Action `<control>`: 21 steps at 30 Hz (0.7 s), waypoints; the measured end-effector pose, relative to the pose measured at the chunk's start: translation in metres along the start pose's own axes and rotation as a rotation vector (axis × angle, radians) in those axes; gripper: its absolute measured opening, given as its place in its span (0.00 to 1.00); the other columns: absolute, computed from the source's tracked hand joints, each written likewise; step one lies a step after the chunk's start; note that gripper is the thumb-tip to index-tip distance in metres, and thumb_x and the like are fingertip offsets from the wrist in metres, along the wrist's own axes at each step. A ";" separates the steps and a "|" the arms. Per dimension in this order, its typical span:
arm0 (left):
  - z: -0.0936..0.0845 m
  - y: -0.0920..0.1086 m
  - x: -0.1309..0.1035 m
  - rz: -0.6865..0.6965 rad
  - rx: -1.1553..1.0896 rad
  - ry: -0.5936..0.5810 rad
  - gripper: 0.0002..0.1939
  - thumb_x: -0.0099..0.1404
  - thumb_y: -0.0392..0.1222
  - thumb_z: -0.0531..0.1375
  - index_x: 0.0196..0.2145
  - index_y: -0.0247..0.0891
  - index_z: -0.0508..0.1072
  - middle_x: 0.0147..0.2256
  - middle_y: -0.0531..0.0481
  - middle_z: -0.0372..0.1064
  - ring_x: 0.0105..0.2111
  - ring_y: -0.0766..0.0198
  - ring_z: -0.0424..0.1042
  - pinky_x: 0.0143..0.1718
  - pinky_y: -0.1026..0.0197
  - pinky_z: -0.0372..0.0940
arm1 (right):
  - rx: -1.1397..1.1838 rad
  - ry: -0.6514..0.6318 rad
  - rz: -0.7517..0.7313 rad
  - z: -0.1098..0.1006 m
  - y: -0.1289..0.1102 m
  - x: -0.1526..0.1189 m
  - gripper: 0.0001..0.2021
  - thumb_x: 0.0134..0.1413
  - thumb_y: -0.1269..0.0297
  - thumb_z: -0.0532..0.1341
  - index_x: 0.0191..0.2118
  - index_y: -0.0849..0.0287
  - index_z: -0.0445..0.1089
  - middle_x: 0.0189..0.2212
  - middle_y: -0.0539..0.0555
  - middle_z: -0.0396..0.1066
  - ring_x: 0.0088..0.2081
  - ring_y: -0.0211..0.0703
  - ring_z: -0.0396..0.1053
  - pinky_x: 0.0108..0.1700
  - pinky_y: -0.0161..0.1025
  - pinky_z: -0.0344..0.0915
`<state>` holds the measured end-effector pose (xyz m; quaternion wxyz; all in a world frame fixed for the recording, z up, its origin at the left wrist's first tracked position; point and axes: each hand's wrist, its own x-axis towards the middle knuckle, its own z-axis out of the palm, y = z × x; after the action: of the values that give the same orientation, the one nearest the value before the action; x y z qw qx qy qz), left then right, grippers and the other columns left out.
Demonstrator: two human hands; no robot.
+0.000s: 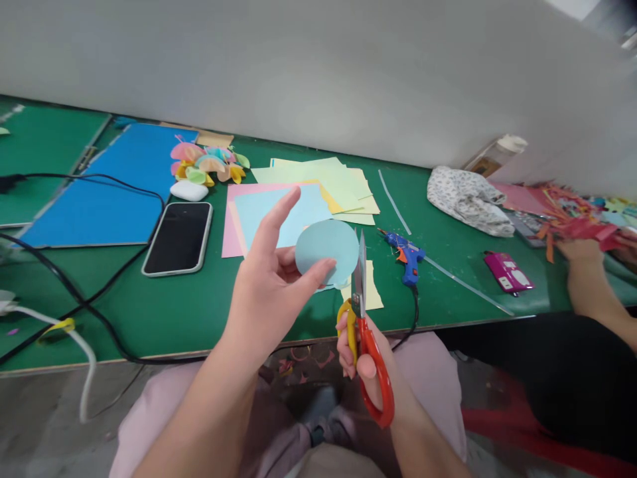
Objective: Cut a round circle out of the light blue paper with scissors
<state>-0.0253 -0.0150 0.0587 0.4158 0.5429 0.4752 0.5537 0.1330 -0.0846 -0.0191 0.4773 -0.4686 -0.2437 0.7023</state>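
Observation:
Between its thumb and fingers, my left hand (271, 285) pinches a rounded piece of light blue paper (326, 242), held up above the table. My right hand (371, 365) grips scissors (364, 312) with one yellow and one red handle. Their blades point upward, slightly parted, right beside the right edge of the blue paper. Beneath and behind my hands lie sheets of coloured paper (279, 212) in blue, pink and yellow. A torn pale yellow scrap (373, 285) rests behind the scissors.
A blue glue gun (405, 255) with a clear glue stick lies to the right, near a cloth bundle (462, 199) and a purple packet (507, 272). Leftward are a phone (178, 239), paper flowers (206, 162), a blue board (109, 186) and black cables. Another person's hand (587, 255) touches red paper strips.

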 end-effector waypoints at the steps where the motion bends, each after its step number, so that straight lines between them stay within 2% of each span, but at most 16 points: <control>1: 0.000 0.001 -0.001 -0.006 -0.005 0.014 0.43 0.57 0.36 0.71 0.68 0.47 0.64 0.24 0.59 0.75 0.23 0.65 0.75 0.26 0.65 0.74 | 0.010 0.013 0.018 0.002 -0.001 -0.001 0.28 0.27 0.38 0.78 0.29 0.53 0.74 0.14 0.41 0.63 0.13 0.31 0.58 0.18 0.29 0.53; 4: 0.001 0.001 -0.001 -0.004 -0.017 0.047 0.42 0.57 0.35 0.71 0.67 0.47 0.65 0.23 0.60 0.75 0.23 0.66 0.74 0.26 0.66 0.74 | 0.031 0.059 0.051 0.006 -0.003 -0.002 0.29 0.25 0.37 0.77 0.28 0.54 0.74 0.14 0.41 0.63 0.13 0.30 0.58 0.18 0.28 0.51; 10: -0.002 -0.006 0.002 0.038 -0.004 0.025 0.43 0.56 0.36 0.72 0.67 0.48 0.64 0.23 0.60 0.75 0.22 0.66 0.75 0.26 0.65 0.74 | 0.051 0.094 0.064 0.009 -0.004 -0.004 0.31 0.19 0.36 0.78 0.26 0.55 0.74 0.12 0.41 0.64 0.13 0.29 0.57 0.18 0.28 0.51; 15: -0.002 -0.004 0.002 0.019 -0.004 0.020 0.43 0.56 0.37 0.72 0.68 0.48 0.64 0.23 0.60 0.75 0.22 0.65 0.75 0.26 0.63 0.74 | 0.059 0.096 0.067 0.008 -0.005 -0.007 0.30 0.21 0.36 0.78 0.27 0.55 0.75 0.13 0.41 0.64 0.14 0.29 0.57 0.18 0.28 0.52; 21: 0.000 0.002 -0.001 -0.004 -0.002 0.070 0.42 0.57 0.36 0.71 0.67 0.48 0.65 0.25 0.59 0.74 0.24 0.64 0.76 0.27 0.62 0.74 | 0.061 0.091 0.070 0.009 -0.006 -0.009 0.30 0.21 0.37 0.78 0.26 0.55 0.74 0.12 0.41 0.64 0.13 0.28 0.54 0.18 0.28 0.51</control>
<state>-0.0252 -0.0164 0.0608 0.4009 0.5218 0.4900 0.5718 0.1287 -0.0893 -0.0063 0.4770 -0.4937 -0.1835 0.7036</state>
